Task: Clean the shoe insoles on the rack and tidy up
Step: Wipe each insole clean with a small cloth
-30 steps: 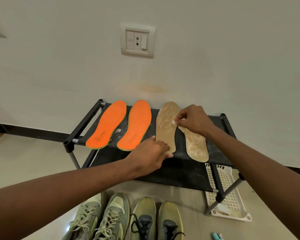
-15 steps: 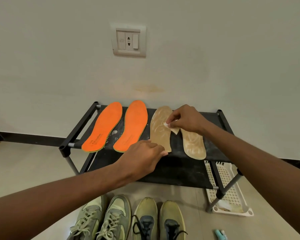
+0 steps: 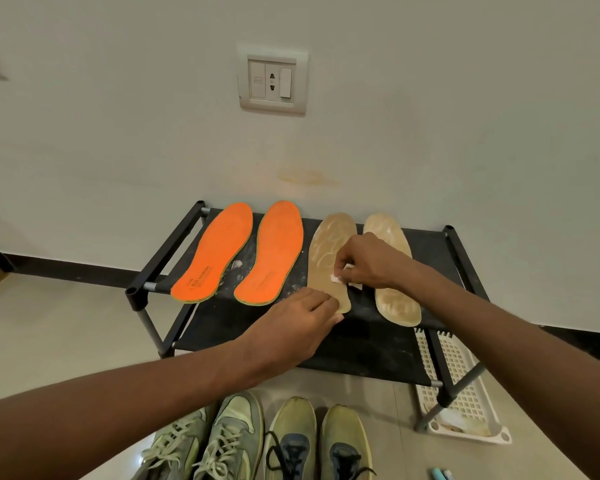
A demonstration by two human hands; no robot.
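Lower frame: two pairs of worn greenish lace-up shoes (image 3: 257, 441) on the floor, insoles not yet back inside, so tidying judged still ahead. Mid-frame on the black fabric-topped shoe rack (image 3: 368, 344): left hand (image 3: 298, 320), fingers extended, pinning the heel of the left tan streaked insole (image 3: 329, 258); right hand (image 3: 364, 261) pinching a small white wipe (image 3: 336, 278) against it, streaks remaining. Beyond: right tan streaked insole (image 3: 392, 271) and two orange foam insoles (image 3: 239, 251) lying flat, cleaned or not impossible to tell.

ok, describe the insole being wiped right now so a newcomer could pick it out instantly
Find the black shoe rack against the wall; four insoles lie on its top shelf. It is the tan insole third from the left, beside the two orange ones. Unlike its tan twin, the left hand presses its heel and the right hand rubs a small white wipe on it.
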